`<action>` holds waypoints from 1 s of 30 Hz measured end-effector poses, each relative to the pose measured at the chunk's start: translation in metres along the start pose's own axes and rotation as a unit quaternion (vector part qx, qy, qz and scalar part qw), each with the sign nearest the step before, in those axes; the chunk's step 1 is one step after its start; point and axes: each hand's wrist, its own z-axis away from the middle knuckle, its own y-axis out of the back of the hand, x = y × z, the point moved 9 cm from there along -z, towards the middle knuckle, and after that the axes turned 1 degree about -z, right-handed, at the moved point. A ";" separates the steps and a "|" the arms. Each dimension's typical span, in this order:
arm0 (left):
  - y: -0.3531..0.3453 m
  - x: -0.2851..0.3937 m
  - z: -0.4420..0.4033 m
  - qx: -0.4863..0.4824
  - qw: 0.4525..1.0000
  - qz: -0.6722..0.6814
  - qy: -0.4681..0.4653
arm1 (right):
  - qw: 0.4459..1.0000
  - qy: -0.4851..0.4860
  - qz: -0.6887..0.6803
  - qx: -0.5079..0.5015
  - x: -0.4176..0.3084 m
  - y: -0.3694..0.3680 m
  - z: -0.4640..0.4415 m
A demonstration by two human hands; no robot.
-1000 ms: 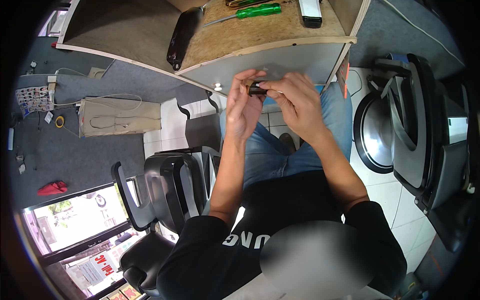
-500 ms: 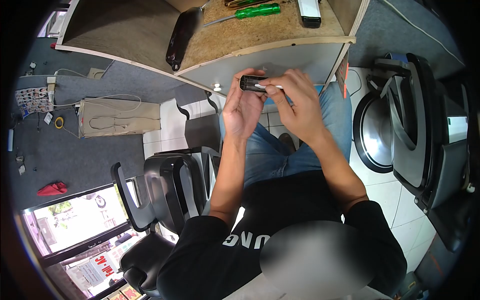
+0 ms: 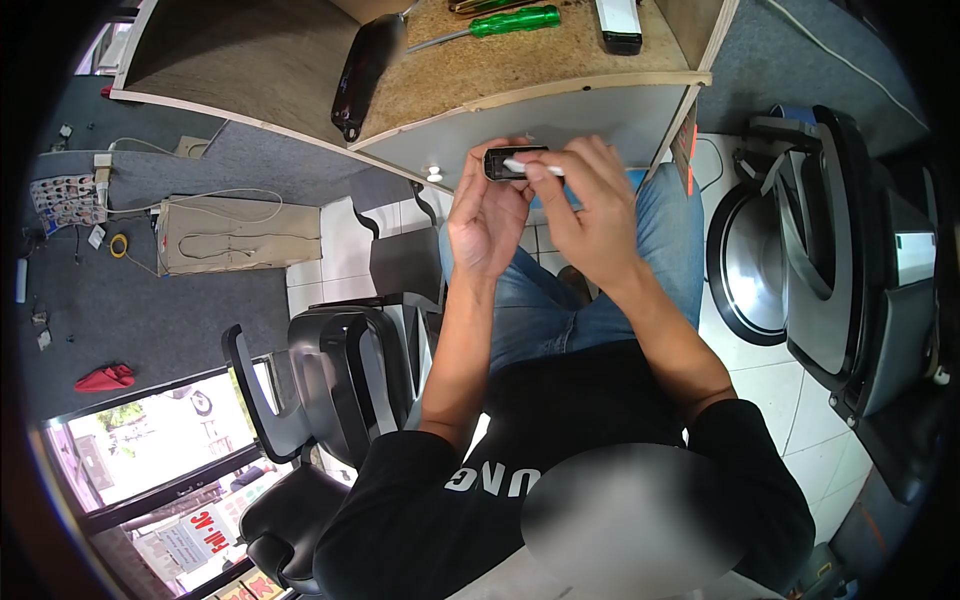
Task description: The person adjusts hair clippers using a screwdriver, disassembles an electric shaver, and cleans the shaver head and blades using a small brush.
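My left hand (image 3: 486, 220) is closed around a dark, hollow casing (image 3: 494, 164), long and narrow, its open side turned up toward me. Pinched between my right thumb and fingers is a slim white piece (image 3: 515, 166), too small to name; its tip lies over the inside of the casing. My right hand (image 3: 596, 205) hovers at the casing's right end. Both hands are above my lap, just in front of an open wooden drawer (image 3: 600, 90). In it lie a screwdriver with a green handle (image 3: 515, 21), a black casing with a hanging loop (image 3: 365, 80) and a white-and-black object (image 3: 620, 30).
Black barber-style chairs stand at left (image 3: 345, 375) and right (image 3: 850, 230). A cardboard-coloured box (image 3: 240, 235) with a cable, a yellow ring (image 3: 119, 246) and a red cloth (image 3: 104, 378) rest on the grey surface at left. The drawer's front edge is close to my fingers.
The white piece and my right fingertips have shifted slightly left and up along the casing, showing more of the white tip. The casing has tilted a little; my left hand has barely moved.
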 end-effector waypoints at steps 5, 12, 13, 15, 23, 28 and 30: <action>0.002 -0.002 -0.001 -0.010 0.998 -0.057 -0.004 | 1.000 0.001 0.010 0.002 0.008 -0.004 -0.002; -0.001 0.000 -0.002 0.006 0.998 -0.063 -0.015 | 0.999 0.018 0.041 -0.026 0.001 -0.002 -0.007; 0.000 0.000 -0.001 0.009 0.998 -0.068 -0.008 | 0.998 0.030 0.043 -0.035 -0.001 -0.004 -0.007; 0.004 0.001 -0.001 0.014 0.997 -0.078 0.003 | 0.996 0.056 0.046 -0.053 -0.005 -0.009 -0.006; 0.006 0.007 -0.003 0.024 0.996 -0.074 -0.032 | 0.998 -0.050 -0.001 0.030 0.021 0.024 -0.008; 0.001 0.005 -0.005 0.013 0.995 -0.092 -0.036 | 0.998 0.000 0.062 -0.022 0.016 0.011 -0.007; -0.005 0.006 -0.005 0.008 0.993 -0.112 -0.039 | 0.994 0.017 0.100 -0.033 0.015 0.005 -0.005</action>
